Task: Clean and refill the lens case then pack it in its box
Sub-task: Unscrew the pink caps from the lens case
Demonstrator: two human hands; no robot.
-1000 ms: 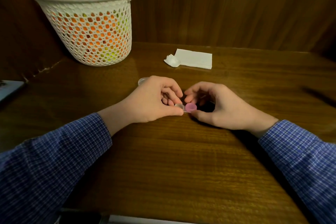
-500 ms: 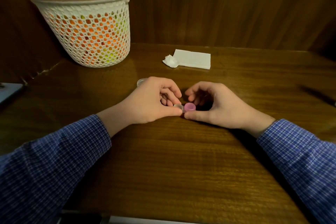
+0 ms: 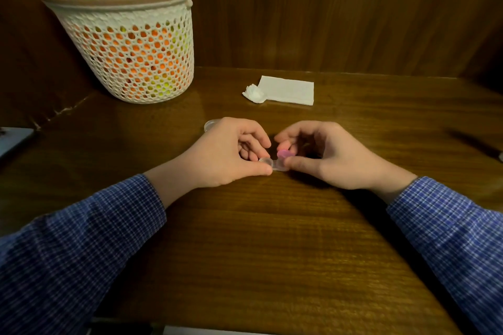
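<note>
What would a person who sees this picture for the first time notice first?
First, the two hands at the middle of the wooden table: the left hand and the right hand together hold a small clear lens case, with a pink cap at the right fingers. Next, the white mesh basket at the back left, filled with orange and green things. A white folded tissue lies behind the hands.

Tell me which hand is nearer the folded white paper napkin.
Right. The right hand lies just below the folded white paper napkin, slightly right of it; the left hand sits farther off, down and left.
</note>
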